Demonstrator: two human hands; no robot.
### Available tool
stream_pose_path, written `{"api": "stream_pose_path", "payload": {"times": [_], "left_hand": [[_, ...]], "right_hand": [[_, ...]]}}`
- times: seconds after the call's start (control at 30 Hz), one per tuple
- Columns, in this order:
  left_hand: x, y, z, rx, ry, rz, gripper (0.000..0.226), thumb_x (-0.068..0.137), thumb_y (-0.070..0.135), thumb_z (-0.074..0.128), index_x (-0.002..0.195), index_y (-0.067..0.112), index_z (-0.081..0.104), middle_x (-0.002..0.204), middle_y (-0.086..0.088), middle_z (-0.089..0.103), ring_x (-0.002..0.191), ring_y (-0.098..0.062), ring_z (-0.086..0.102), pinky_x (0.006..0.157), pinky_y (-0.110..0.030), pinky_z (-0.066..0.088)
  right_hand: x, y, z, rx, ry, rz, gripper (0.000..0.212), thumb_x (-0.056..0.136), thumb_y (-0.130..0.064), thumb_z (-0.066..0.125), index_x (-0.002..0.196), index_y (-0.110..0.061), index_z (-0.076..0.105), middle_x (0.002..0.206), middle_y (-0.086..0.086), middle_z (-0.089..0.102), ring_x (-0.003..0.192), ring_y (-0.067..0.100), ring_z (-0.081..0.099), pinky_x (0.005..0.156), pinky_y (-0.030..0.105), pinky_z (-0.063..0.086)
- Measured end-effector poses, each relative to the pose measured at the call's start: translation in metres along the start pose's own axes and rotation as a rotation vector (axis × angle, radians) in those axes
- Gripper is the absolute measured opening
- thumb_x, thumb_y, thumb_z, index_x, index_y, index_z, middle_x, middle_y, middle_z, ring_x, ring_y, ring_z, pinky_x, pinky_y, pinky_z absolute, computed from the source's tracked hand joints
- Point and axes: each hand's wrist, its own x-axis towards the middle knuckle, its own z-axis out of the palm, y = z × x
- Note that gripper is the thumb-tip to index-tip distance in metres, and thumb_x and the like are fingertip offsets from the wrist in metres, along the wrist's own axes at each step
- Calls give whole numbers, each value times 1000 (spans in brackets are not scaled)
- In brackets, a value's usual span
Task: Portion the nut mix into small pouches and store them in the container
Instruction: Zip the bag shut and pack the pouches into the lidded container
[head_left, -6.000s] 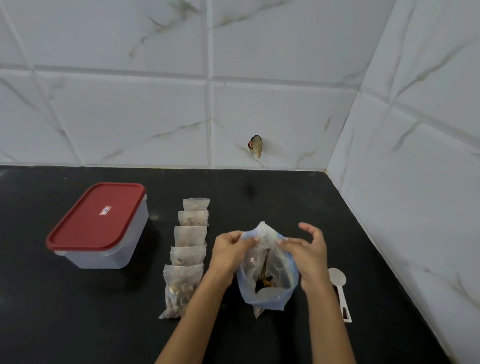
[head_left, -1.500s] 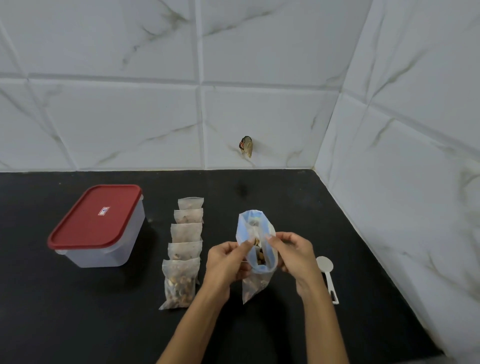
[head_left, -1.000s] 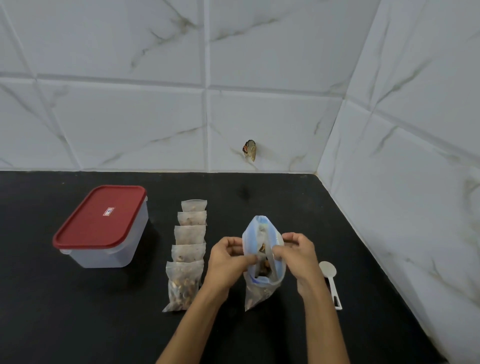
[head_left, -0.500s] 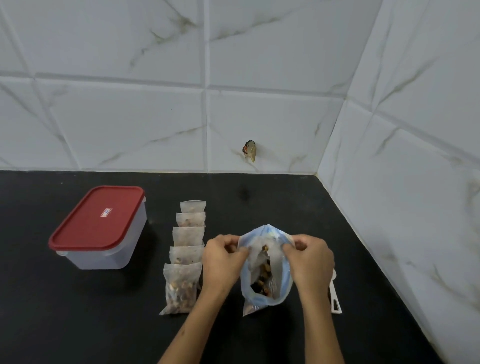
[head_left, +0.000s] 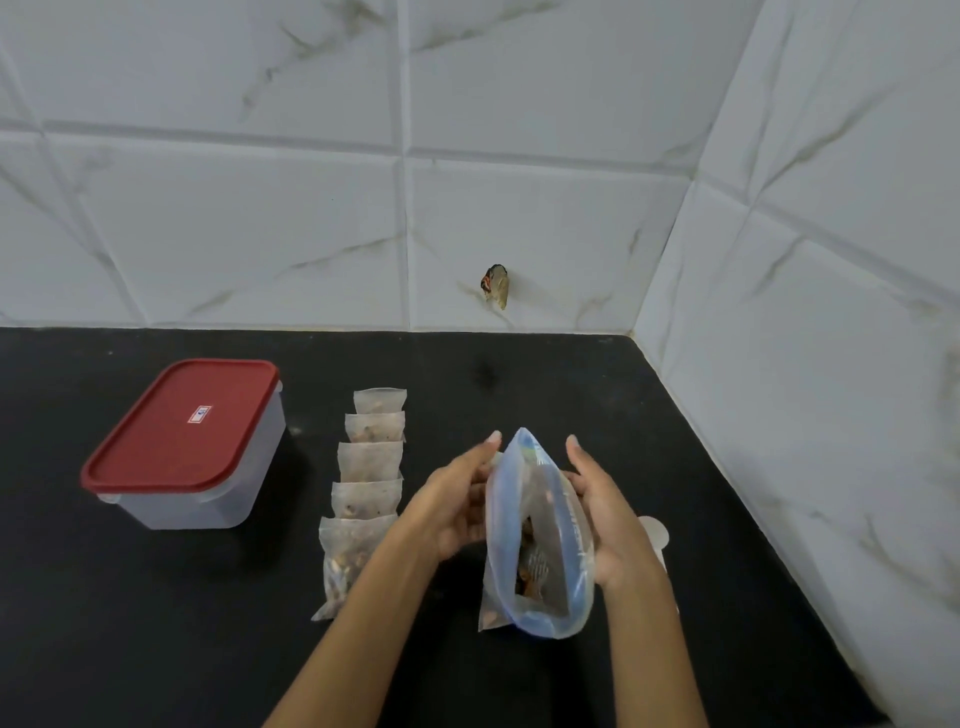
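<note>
- The lidded container (head_left: 182, 447) sat at centre left, untouched.
- The nut-mix bag (head_left: 537, 540), pinched at its mouth half a second earlier, stood lower centre, gaping wider.
- Left hand (head_left: 457, 504) and right hand (head_left: 602, 519) flanked it, fingers straightened, probably ready for scooping.

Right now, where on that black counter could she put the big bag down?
Bare black counter lies behind the large blue-tinted nut bag, toward the tiled wall, and along the near left edge. It is crowded between the row of small filled pouches and the white plastic spoon.
</note>
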Motion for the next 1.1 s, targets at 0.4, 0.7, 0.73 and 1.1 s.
{"api": "stream_pose_path", "payload": {"times": [0.4,0.7,0.73,1.1], "left_hand": [[7,17,1,787,361,590,12,83,26,72,73,20,71,69,7,67,66,-7,65,64,-27,57],[14,14,1,750,347,799,20,89,40,62,85,21,65,77,6,65,70,-5,61,59,-17,46],[15,16,2,718,316,783,18,86,39,66,85,21,65,78,7,66,71,-5,62,59,-16,47],[16,11,31,857,524,896,15,83,3,56,89,16,58,92,1,54,77,-9,53,65,-19,45]], "right_hand": [[11,-32,-6,-540,292,-441,2,76,-15,76,78,-15,74,76,2,72,78,16,69,74,33,58],[14,-31,2,-649,355,-620,12,76,-22,74,82,-22,64,74,-5,67,72,10,67,72,33,58],[15,-32,3,-595,314,-582,15,76,-26,75,86,-21,64,77,-3,68,74,10,67,73,33,58],[10,-25,29,-963,676,-857,16,79,-23,69,73,-22,54,66,-6,57,57,8,53,53,21,43]]}}
